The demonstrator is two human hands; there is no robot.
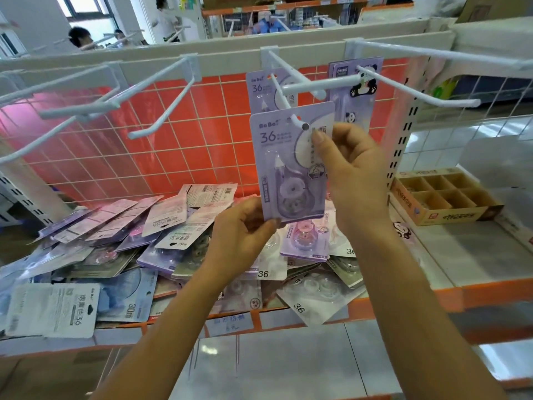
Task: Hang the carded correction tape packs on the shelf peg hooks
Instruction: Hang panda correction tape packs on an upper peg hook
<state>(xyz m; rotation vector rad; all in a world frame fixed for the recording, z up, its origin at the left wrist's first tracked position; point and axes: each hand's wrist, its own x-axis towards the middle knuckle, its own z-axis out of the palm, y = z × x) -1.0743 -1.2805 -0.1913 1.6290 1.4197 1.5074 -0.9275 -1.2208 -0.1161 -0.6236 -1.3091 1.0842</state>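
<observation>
Head view. At the right of the shelf (461,255): cardboard box (450,210), split by dividers into open-topped compartments; contents not clear from here. Across the shelf's left and middle: loose heap of packs (138,243), overlapping, some face up, some face down, reaching the orange front edge (418,298), a few jutting over it.

Above the heap, in both hands: purple pack (285,168), upright, face to the camera. Pinched at its bottom left corner by left hand (239,229), thumb in front, fingers curled behind. Gripped along its right edge by right hand (352,163), thumb flat on the card's front just beside the hook tip, fingers closed behind. Hang hole already over the upturned tip of the middle hook (300,123). Further back on the same hook, near the wire grid (178,131): second matching pack (258,90). On the next hook to the right, close beside: panda pack (360,88).

To the left: more hooks (86,102) jutting forward from the top rail (144,62), wide gaps between them, open room between their tips and the heap below.
</observation>
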